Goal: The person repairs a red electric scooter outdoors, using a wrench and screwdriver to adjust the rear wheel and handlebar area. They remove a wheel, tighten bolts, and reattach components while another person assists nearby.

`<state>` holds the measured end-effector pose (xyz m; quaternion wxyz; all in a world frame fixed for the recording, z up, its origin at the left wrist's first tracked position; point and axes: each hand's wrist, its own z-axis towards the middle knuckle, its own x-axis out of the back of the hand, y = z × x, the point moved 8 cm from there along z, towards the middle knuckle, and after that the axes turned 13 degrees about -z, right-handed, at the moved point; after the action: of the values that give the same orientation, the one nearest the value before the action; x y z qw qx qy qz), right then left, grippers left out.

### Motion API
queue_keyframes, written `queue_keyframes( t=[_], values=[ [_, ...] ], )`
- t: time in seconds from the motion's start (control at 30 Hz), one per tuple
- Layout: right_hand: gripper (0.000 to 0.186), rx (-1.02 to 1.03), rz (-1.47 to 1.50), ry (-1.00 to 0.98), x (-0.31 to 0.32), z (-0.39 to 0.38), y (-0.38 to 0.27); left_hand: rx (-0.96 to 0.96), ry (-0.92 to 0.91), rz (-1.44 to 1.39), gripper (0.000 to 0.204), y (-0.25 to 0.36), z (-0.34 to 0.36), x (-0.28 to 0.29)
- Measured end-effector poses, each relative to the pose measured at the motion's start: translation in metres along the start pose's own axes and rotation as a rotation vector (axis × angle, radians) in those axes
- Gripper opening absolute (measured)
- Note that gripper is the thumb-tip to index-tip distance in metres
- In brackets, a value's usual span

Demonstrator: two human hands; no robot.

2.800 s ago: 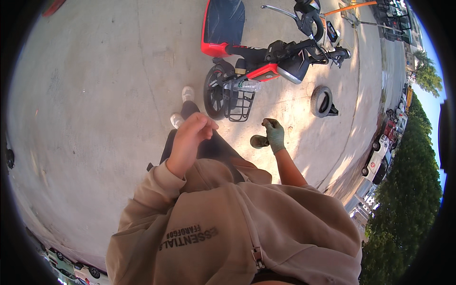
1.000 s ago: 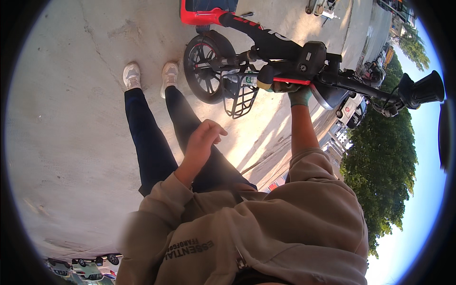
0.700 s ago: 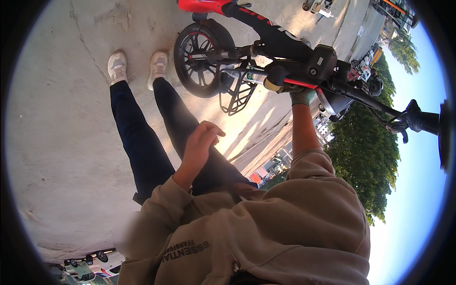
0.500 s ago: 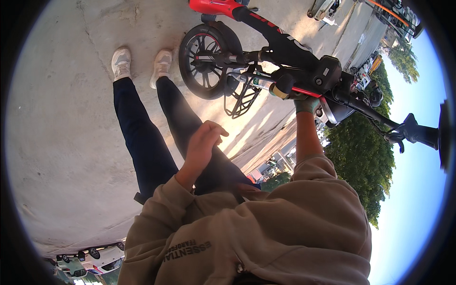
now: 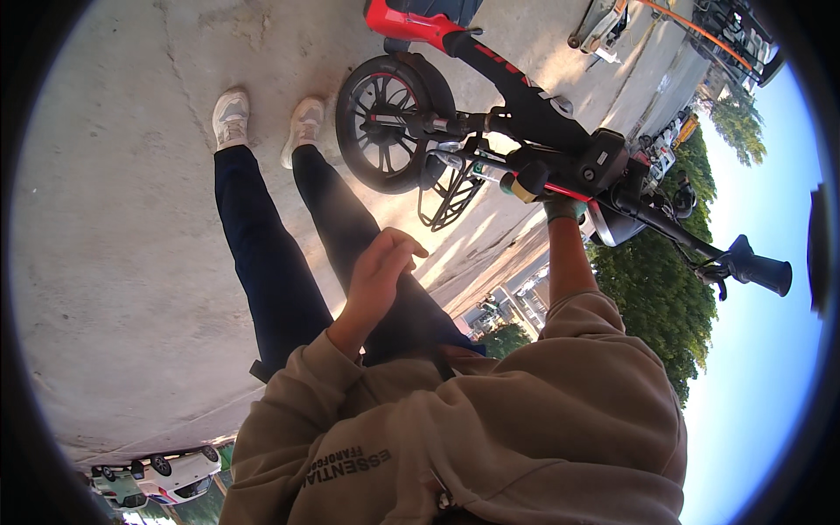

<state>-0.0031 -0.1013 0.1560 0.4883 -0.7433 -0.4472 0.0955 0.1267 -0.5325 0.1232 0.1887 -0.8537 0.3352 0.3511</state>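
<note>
My left hand (image 5: pixel 381 273) is bare and hangs in front of my dark trousers (image 5: pixel 262 236). Its fingers are loosely curled, and nothing shows in them. My right arm reaches out to a black and red electric bike (image 5: pixel 534 114). At its end my right hand (image 5: pixel 564 207), in a greenish glove, lies against the bike below a red-edged bar, near a black box-shaped unit (image 5: pixel 604 159). The bike hides those fingers. A dark and tan rounded part (image 5: pixel 530 181) sits beside that hand, its kind unclear. The handlebar grip (image 5: pixel 759 269) points away to the right.
A spoked black wheel (image 5: pixel 385 122) stands close to my pale shoes (image 5: pixel 304 131). Beside it juts a black metal rack (image 5: pixel 451 194). Concrete ground (image 5: pixel 131 245) spreads to the left. Parked white cars (image 5: pixel 182 479), a wheeled metal frame (image 5: pixel 599 31) and trees (image 5: pixel 656 302) are farther off.
The bike appears slightly lower, and its handlebar grip has come farther into view. My shoes sit a little more to the right. Both hands keep nearly the same pose.
</note>
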Motion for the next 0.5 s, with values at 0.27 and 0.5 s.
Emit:
queue_keyframes(
  t=[0.27,0.5],
  values=[
    [0.056,0.135,-0.111,-0.15,-0.008,0.007,-0.001,0.02,-0.004,0.053,0.019,0.002,-0.019,-0.011],
    [0.054,0.078,0.115,0.062,0.044,0.023,0.038,0.04,-0.007,0.26,0.018,-0.012,-0.043,-0.017]
  ],
)
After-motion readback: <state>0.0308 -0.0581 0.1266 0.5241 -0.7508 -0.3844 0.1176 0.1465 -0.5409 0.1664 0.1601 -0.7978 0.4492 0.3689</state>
